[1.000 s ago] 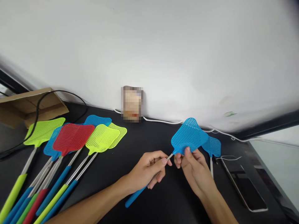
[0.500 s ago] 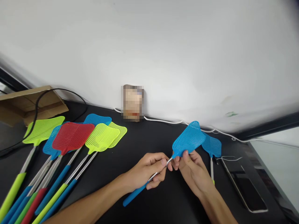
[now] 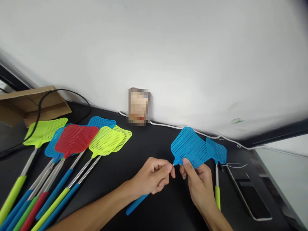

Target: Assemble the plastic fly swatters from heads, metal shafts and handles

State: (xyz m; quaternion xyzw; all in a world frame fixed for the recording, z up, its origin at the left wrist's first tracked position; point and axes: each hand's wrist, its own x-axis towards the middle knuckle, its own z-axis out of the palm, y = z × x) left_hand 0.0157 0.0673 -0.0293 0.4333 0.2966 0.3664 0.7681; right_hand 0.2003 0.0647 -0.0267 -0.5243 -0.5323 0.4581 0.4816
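Note:
A blue fly swatter [image 3: 189,146] is held between my two hands over the black table. My left hand [image 3: 156,176] grips its metal shaft just below the head, and the blue handle sticks out below the fingers. With thumb and fingers, my right hand [image 3: 198,179] pinches the lower edge of the perforated head. Just behind it, to the right, lies another swatter with a blue head [image 3: 220,152] and a yellow-green handle. At the left rests a group of swatters, with a red head [image 3: 75,139], yellow-green heads [image 3: 103,139] and blue heads [image 3: 102,122] overlapping.
An open cardboard box [image 3: 45,102] stands at the back left, with a black cable [image 3: 39,112] looping before it. A pixelated object [image 3: 139,106] leans on the white wall. A white cable [image 3: 168,124] follows the wall. A phone [image 3: 252,195] lies at the right.
The swatter's head has turned to face me more broadly. My left hand's grip now sits closer to the head, and less of the metal shaft shows.

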